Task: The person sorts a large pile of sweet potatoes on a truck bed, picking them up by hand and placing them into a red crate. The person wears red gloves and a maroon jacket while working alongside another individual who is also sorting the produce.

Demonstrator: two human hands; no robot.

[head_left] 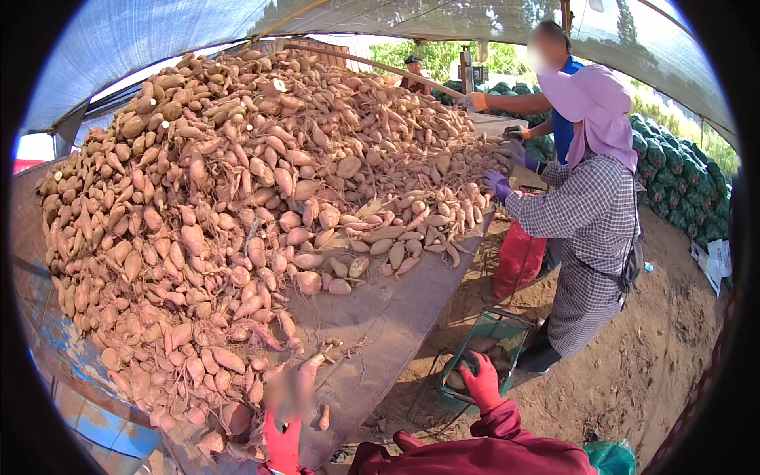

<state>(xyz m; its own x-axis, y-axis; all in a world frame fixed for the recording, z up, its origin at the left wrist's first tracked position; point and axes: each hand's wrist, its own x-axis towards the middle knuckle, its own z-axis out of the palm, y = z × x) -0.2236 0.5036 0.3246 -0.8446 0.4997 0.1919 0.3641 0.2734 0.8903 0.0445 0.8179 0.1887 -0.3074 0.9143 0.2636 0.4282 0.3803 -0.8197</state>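
My left hand (pixel 284 424), in a red work glove, is at the near edge of a large heap of sweet potatoes (pixel 196 237). Its fingers are blurred, and a long sweet potato (pixel 312 366) lies right beside them; whether the hand grips it does not show. A small sweet potato (pixel 324 417) rests on the sloping board (pixel 374 320) to its right. My right hand (pixel 482 383), gloved in red with dark fingertips, is over a green mesh bag (pixel 515 328) held in a metal frame. Sweet potatoes (pixel 493 350) lie inside the bag. What the right hand holds, if anything, is hidden.
A person in a checked smock (pixel 594 208) works at the board's right side, near a red mesh sack (pixel 518 259). Behind, a person in blue (pixel 561 119) holds a long wooden pole (pixel 380 65). Filled green sacks (pixel 683 178) are stacked at right, and bare soil lies below.
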